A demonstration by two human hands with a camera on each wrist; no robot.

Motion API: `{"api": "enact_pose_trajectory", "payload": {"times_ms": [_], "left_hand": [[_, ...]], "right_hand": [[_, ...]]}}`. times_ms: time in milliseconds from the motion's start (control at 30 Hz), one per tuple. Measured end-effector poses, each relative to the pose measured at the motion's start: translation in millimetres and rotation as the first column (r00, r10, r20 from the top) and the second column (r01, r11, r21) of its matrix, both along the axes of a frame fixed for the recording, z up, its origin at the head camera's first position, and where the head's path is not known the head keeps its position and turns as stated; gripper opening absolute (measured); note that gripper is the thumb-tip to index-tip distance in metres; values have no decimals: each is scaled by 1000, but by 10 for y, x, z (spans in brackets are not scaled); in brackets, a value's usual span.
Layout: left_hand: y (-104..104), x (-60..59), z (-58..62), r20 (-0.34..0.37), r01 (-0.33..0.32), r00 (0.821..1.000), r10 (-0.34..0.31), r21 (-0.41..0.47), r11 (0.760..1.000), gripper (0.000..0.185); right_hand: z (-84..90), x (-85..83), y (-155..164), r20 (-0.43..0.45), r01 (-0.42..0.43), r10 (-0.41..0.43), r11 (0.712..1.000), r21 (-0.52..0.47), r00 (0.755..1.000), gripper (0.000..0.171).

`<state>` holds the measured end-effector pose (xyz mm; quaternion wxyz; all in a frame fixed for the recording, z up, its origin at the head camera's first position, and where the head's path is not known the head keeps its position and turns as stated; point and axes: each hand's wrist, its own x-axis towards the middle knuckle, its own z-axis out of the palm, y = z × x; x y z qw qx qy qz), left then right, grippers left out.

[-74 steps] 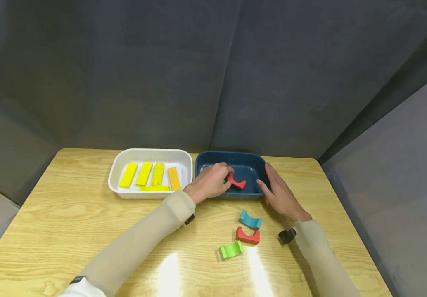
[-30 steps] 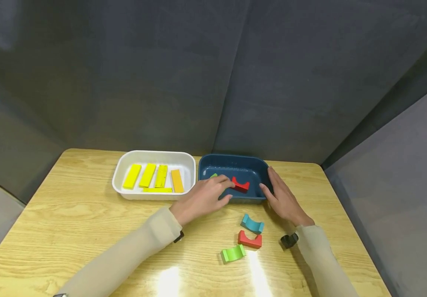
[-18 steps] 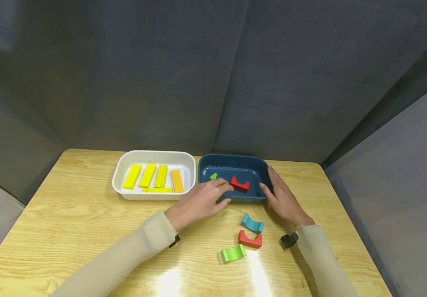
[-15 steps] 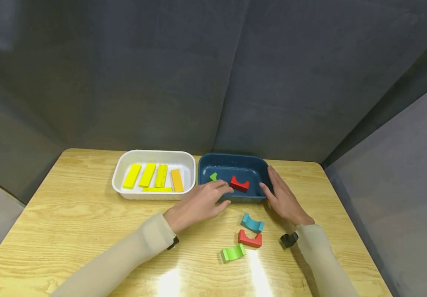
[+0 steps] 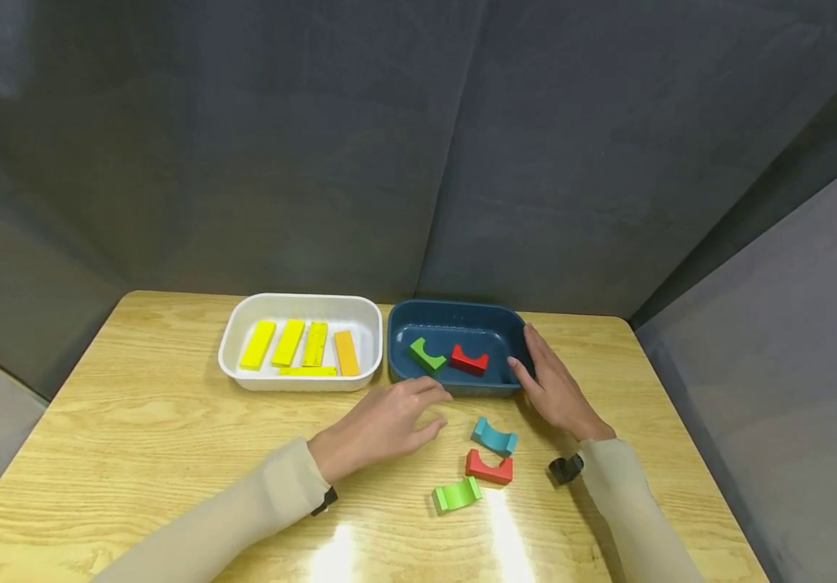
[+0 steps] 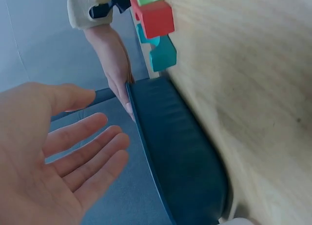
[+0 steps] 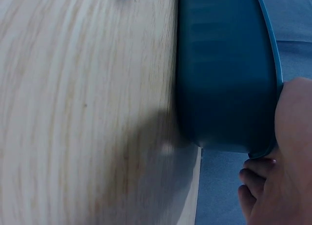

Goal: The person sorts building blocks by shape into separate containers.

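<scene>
My left hand is held over the table just in front of the dark blue container. Its fingers are apart, and the left wrist view shows the palm with nothing in it. At the container's right end, my right hand grips the wall, thumb over the rim and fingers along the outside. Inside the container lie a green arch block and a red arch block. Nearer to me on the table are a teal arch block, a second red arch block and a light green one.
Left of the blue container stands a white container, close beside it. It holds several yellow flat blocks and an orange block. A dark grey curtain hangs behind the wooden table.
My left hand has let go inside the blue container and drawn back toward me, uncovering the green and red arch blocks there. The right hand keeps its hold on the container.
</scene>
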<state>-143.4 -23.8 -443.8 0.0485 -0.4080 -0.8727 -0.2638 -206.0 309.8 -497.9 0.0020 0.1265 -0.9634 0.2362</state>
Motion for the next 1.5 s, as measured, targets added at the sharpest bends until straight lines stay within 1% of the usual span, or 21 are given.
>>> {"api": "enact_pose_trajectory", "payload": {"times_ms": [100,367,533,633,867,1000,1200,1433,1500], "left_hand": [[-6,48,-19,16,18,1000,-18,9,1000,34],[-34,171,-72,23,14,1000,-13,-13,1000,39],[-33,265,-105,28,33,999,-33,-16,999,40],[-23,318,-130,50,50,998,-49,-27,998,42],[4,430,-205,132,88,988,-80,-58,994,45],[31,482,-246,146,102,985,-91,-73,992,45],[53,515,-264,148,98,986,-80,-121,988,47],[97,522,-276,142,82,989,-50,-229,970,53],[108,525,-285,144,83,988,-49,-241,967,53]], "right_hand": [[-2,-1,3,-1,-4,4,1000,-3,1000,79],[0,-2,5,7,-14,14,1000,-4,1000,80],[10,-2,1,2,-16,16,1000,-6,1000,79],[15,-8,-1,1,-15,15,1000,-4,1000,79],[8,-9,-4,6,-8,8,1000,0,1000,78],[-1,1,-1,9,-5,5,1000,-3,1000,78],[-4,0,6,7,-7,7,1000,-6,1000,79],[-15,-4,14,5,-6,6,1000,-8,1000,79],[-17,-7,13,2,-7,7,1000,-7,1000,79]]}}
